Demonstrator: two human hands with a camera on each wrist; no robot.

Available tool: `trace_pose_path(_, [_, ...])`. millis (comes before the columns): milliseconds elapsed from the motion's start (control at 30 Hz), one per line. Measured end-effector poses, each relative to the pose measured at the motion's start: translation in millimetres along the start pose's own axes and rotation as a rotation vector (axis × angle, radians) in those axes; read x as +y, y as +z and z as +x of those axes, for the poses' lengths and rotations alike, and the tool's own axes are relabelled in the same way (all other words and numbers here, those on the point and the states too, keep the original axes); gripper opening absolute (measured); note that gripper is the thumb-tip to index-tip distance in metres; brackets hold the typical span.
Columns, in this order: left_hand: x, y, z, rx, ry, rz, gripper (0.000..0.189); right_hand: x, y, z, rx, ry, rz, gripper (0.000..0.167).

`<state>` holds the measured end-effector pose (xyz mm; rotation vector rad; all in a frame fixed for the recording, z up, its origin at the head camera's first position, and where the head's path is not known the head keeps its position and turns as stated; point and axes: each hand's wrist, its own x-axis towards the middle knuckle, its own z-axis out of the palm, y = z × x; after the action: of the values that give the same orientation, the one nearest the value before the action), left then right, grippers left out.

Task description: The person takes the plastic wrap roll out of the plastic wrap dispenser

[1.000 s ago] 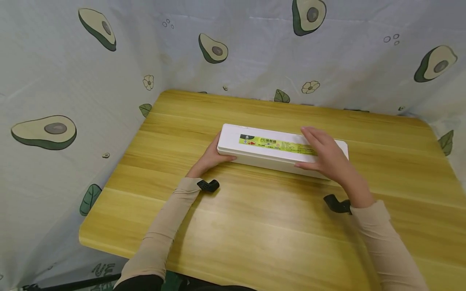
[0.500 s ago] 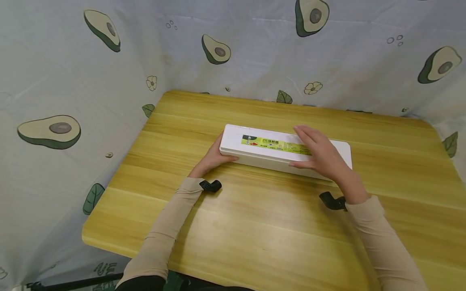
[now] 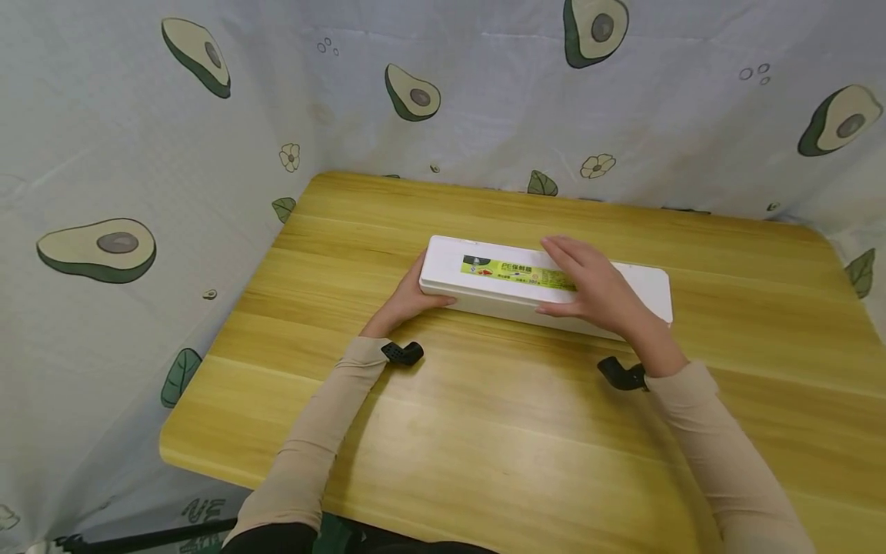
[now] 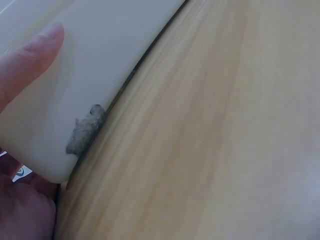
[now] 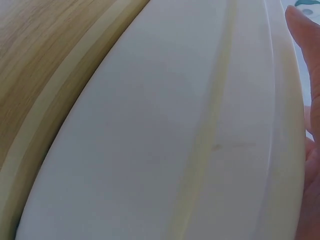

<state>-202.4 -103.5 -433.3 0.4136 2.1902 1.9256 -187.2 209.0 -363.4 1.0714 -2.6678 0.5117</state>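
Long white rectangular box [image 3: 501,302], nearer far edge of honey-yellow wood-grain desk [image 3: 505,431] with darker brown streaks. Lime-green rectangular label [image 3: 519,272] on box: dark left end, small red spot, dark lettering. Ragged grey patch [image 4: 86,134] low on box side. Past desk's far and left edges, pale grey-blue cloth backdrop [image 3: 498,115]: green-and-cream avocados, grey-brown stones, cream flowers, green leaves. Plain beige sleeves [image 3: 720,446]; black wrist-worn cameras [image 3: 403,353].
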Motion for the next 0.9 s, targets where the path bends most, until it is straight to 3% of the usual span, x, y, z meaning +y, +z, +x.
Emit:
trace_pose_path(200, [9.8, 0.1, -4.1, -0.002, -0.016, 0.001, 0.104, -3, 2, 6.7, -0.03, -0.01, -0.015, 0.1])
trace_pose_path(900, [7.3, -0.7, -2.6, -0.006, 0.001, -0.006, 0.105, -6, 10, 18.5, -0.135, 0.006, -0.056, 0.098])
